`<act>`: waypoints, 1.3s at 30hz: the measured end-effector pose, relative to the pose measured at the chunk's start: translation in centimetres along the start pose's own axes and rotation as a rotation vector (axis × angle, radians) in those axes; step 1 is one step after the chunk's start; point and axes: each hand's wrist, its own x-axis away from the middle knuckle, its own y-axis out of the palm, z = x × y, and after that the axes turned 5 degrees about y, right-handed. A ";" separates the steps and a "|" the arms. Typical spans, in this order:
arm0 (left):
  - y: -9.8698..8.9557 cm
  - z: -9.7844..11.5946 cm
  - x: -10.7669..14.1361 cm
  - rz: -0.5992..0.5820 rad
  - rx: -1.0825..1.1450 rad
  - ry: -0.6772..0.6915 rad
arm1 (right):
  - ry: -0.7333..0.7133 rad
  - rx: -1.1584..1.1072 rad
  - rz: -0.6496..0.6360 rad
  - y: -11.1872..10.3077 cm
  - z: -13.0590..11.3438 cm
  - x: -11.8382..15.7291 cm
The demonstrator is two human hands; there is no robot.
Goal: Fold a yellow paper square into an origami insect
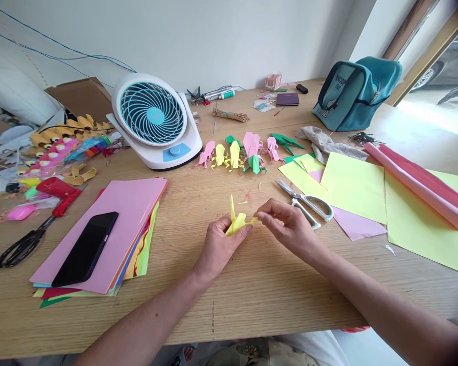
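Observation:
A small yellow origami figure (236, 223) with thin pointed limbs is held above the wooden table (183, 300). My left hand (220, 244) grips its body between thumb and fingers, and one narrow limb sticks up past them. The fingertips of my right hand (286, 221) pinch another thin limb on the figure's right side. White-handled scissors (309, 201) lie partly open just beyond my right hand. Behind the hands stand several folded paper figures, among them a yellow one (235, 155), a large pink one (252, 144) and a green one (254, 163).
On the left, a phone (86, 249) lies on a stack of coloured paper (133, 195), near black-handled scissors (23, 247). A white fan (152, 119) stands behind. Yellow sheets (354, 183), a rolled red sheet (423, 185) and a teal bag (356, 94) are on the right.

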 end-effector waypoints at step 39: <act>-0.1 -0.2 -0.3 -0.089 0.241 0.014 | 0.040 -0.218 0.083 0.9 1.4 0.0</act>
